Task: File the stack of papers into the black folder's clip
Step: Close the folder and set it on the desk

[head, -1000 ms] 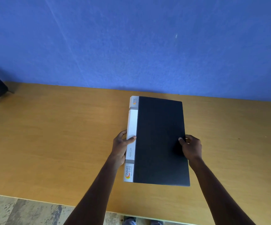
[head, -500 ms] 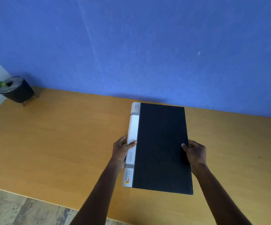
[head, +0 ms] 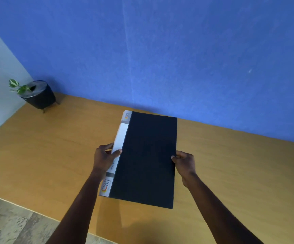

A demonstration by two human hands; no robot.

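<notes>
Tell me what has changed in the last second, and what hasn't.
Mostly the view: the head turned left, bringing the potted plant at the table's far left corner fully into sight. The black folder looks unmoved, still closed and flat. The left hand keeps its grip on the spine edge, the right hand on the opening edge. No papers are visible.

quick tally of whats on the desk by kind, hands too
black folder: 1, closed, lying on the wooden desk
potted plant: 1, in the far left corner
hands: 2, left hand on the spine edge, right hand on the opening edge
papers: 0 in view
total: 4
</notes>
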